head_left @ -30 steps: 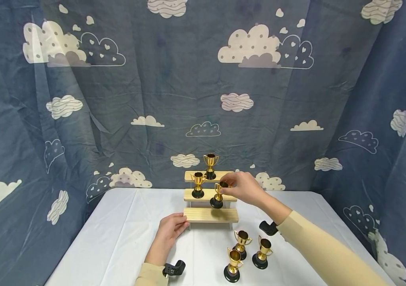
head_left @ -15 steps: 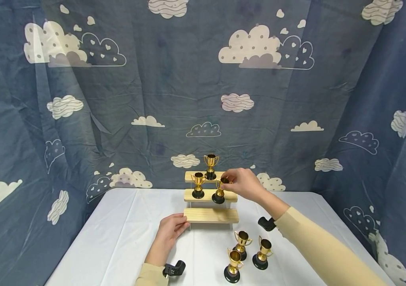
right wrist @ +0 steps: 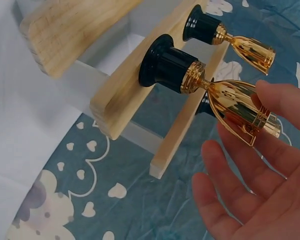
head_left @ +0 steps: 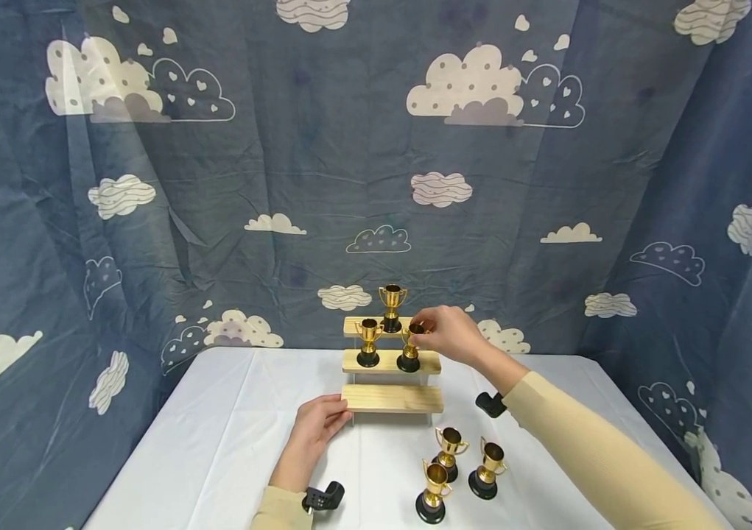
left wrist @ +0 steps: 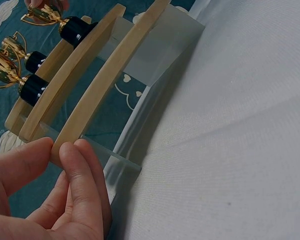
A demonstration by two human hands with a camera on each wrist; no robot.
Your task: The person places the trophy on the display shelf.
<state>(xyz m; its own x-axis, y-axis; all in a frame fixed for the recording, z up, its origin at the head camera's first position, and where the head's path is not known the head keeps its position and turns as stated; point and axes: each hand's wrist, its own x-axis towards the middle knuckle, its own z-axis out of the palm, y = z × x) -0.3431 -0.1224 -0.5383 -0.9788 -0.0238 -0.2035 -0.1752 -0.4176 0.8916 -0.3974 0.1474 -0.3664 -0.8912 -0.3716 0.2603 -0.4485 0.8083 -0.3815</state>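
My right hand (head_left: 454, 335) pinches the cup of a small gold trophy (right wrist: 190, 72) between thumb and fingers. Its black base stands upright on the right part of the middle step, as the right wrist view shows. To its left on that step is another gold trophy (head_left: 368, 342), and a third trophy (head_left: 392, 308) stands on the top step behind. With thumb and fingertips, my left hand (head_left: 314, 427) grips the left end of the lowest wooden step of the display stand (head_left: 392, 398). In the left wrist view that step's end (left wrist: 60, 147) lies between thumb and fingers.
Three more gold trophies stand on the white table (head_left: 236, 442), in front of the stand to the right: a rear one (head_left: 447, 453), a right one (head_left: 487, 470) and a near one (head_left: 433, 493). A cloud-patterned curtain (head_left: 322, 169) hangs close behind the stand.
My right hand has moved the trophy slightly back and to the right, and its base has come down onto the middle step. The left hand keeps its grip on the lowest step.
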